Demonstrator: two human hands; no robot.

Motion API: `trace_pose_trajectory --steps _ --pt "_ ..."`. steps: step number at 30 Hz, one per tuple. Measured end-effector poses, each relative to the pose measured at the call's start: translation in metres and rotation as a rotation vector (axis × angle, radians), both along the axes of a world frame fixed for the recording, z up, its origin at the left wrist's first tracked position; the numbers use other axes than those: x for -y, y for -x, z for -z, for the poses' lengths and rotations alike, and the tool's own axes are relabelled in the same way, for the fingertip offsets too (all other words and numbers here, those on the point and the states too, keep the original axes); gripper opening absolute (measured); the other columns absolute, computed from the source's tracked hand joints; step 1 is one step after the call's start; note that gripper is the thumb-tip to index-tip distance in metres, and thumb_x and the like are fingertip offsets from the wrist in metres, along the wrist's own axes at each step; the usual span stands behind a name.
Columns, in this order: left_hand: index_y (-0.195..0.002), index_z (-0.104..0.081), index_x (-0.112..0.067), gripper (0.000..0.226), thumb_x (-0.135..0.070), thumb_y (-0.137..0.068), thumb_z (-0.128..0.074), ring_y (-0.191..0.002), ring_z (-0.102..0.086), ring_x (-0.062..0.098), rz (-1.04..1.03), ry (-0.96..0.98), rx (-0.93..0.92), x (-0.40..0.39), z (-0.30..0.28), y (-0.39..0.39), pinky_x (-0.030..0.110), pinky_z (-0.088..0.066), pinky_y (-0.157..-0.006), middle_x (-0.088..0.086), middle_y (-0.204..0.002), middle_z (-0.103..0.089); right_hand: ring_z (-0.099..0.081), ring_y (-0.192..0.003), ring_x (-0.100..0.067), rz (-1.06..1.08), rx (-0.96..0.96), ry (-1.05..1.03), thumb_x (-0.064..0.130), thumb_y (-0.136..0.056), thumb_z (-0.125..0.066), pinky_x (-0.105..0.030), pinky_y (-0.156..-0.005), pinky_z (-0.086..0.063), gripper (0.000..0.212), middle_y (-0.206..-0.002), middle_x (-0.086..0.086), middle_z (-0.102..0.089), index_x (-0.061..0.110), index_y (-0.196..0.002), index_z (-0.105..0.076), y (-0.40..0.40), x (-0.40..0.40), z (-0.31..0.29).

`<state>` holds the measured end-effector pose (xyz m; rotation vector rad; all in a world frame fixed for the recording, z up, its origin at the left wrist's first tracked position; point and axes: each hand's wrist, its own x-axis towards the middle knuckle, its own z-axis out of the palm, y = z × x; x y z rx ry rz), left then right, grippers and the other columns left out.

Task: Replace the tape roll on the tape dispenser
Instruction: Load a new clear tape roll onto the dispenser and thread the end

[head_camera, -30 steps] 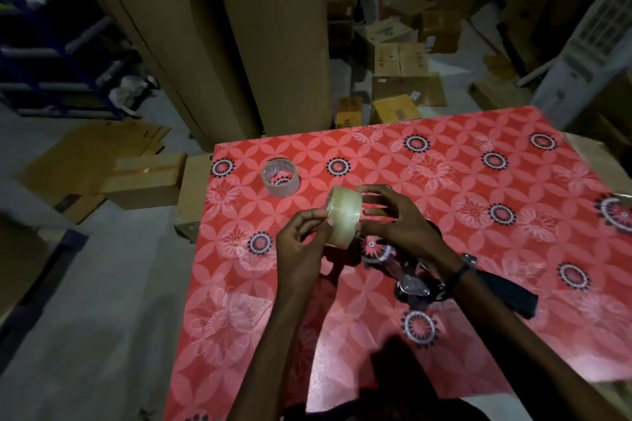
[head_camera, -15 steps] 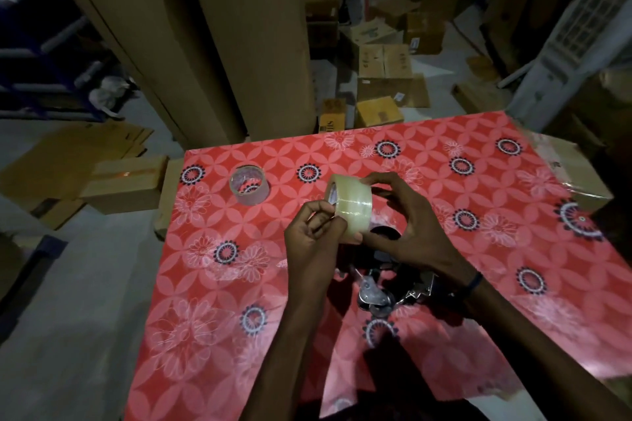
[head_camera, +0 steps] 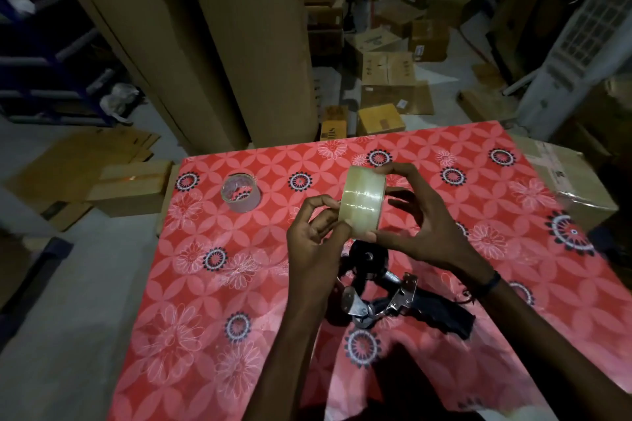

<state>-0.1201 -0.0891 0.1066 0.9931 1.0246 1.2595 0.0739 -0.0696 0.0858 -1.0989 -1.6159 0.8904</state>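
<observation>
I'm looking down at two bare forearms coming up from the bottom edge, no sleeves anywhere along them. The left hand [head_camera: 316, 246] carries no ring, no band, nothing at the wrist that I can see. The right hand [head_camera: 422, 229] is bare too, but its wrist wears a thin dark band [head_camera: 489, 284], and just beside it there's a loose dark thread or cord [head_camera: 468, 297] with a small tail sticking out. The light is dim, so I can't make out its material.
</observation>
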Motion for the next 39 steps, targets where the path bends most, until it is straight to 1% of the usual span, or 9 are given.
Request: trace_pose_trajectory --steps 2,5,11,15,19,25,31,34,39 --pt "-0.103 -0.058 -0.01 0.025 0.015 -0.096 -0.056 -0.069 -0.068 0.011 -0.011 0.011 0.005 0.0 -0.004 -0.005 0.02 -0.054 -0.061 0.007 -0.083 -0.076 -0.058 -0.136 -0.027 0.014 0.062 -0.101 0.007 -0.066 -0.096 -0.045 -0.113 -0.05 0.084 -0.147 -0.008 -0.052 0.015 -0.138 -0.054 -0.001 -0.001 -0.002" --pt "-0.104 -0.058 -0.009 0.023 0.013 -0.097 -0.054 -0.065 -0.066 0.012 -0.03 0.034 0.028 -0.001 -0.009 -0.01 0.021 -0.052 -0.056 0.01 -0.084 -0.074 -0.054 -0.137 -0.027 0.022 0.201 -0.213 -0.003 -0.059 -0.099 -0.045 -0.111 -0.049 0.083 -0.141 -0.009 -0.051 0.007 -0.132 -0.061 -0.001 -0.003 -0.004" --pt "-0.104 -0.059 -0.012 0.026 0.013 -0.098 -0.055 -0.069 -0.072 0.016 -0.017 0.027 0.033 0.0 -0.008 -0.016 0.022 -0.055 -0.059 0.01 -0.087 -0.079 -0.059 -0.136 -0.025 0.001 0.08 -0.102 0.012 -0.069 -0.093 -0.047 -0.11 -0.054 0.084 -0.15 -0.004 -0.053 0.017 -0.141 -0.052 -0.013 -0.009 0.0" --pt "-0.104 -0.057 -0.01 0.025 0.013 -0.098 -0.054 -0.063 -0.07 0.013 -0.019 0.029 0.026 0.001 -0.009 -0.019 0.021 -0.053 -0.058 0.007 -0.08 -0.077 -0.059 -0.136 -0.03 0.013 0.127 -0.171 0.006 -0.066 -0.096 -0.054 -0.108 -0.052 0.081 -0.144 -0.009 -0.056 0.008 -0.136 -0.056 -0.011 -0.009 -0.001" --pt "-0.104 -0.057 -0.01 0.024 0.013 -0.097 -0.055 -0.065 -0.065 0.014 -0.04 0.028 0.02 -0.004 -0.008 -0.019 0.022 -0.053 -0.057 0.009 -0.081 -0.073 -0.053 -0.14 -0.027 0.016 0.217 -0.241 0.001 -0.059 -0.1 -0.049 -0.111 -0.048 0.081 -0.144 -0.01 -0.053 0.004 -0.13 -0.061 -0.009 -0.009 -0.006" --pt "-0.107 -0.056 -0.01 0.024 0.013 -0.098 -0.054 -0.06 -0.069 0.018 -0.004 0.009 0.023 -0.003 -0.007 -0.019 0.024 -0.055 -0.058 0.009 -0.08 -0.076 -0.061 -0.135 -0.024 0.024 0.093 -0.123 0.017 -0.065 -0.098 -0.047 -0.111 -0.053 0.09 -0.148 -0.004 -0.056 0.015 -0.142 -0.052 -0.013 -0.01 0.0" --pt "-0.106 -0.057 -0.012 0.021 0.0 -0.089 -0.062 -0.064 -0.064 0.01 -0.036 0.028 0.04 -0.002 -0.003 -0.023 0.02 -0.051 -0.057 0.009 -0.087 -0.074 -0.055 -0.139 -0.024 0.033 0.248 -0.259 0.003 -0.057 -0.1 -0.039 -0.112 -0.047 0.082 -0.142 -0.01 -0.056 0.006 -0.129 -0.061 -0.007 -0.005 -0.002" --pt "-0.106 -0.058 -0.012 0.023 0.008 -0.095 -0.059 -0.067 -0.066 0.01 -0.033 0.029 0.038 -0.002 -0.001 -0.022 0.02 -0.052 -0.058 0.009 -0.088 -0.075 -0.053 -0.14 -0.024 0.018 0.282 -0.277 0.005 -0.057 -0.1 -0.036 -0.114 -0.044 0.084 -0.143 -0.01 -0.056 0.006 -0.131 -0.061 -0.007 -0.005 -0.003" --pt "-0.109 -0.056 -0.009 0.025 0.013 -0.097 -0.055 -0.064 -0.066 0.011 -0.012 0.035 0.031 0.003 0.0 -0.022 0.022 -0.053 -0.056 0.012 -0.092 -0.075 -0.058 -0.134 -0.018 0.041 0.188 -0.212 0.006 -0.061 -0.102 -0.026 -0.111 -0.046 0.09 -0.141 -0.005 -0.057 0.008 -0.137 -0.055 -0.008 -0.003 0.0"
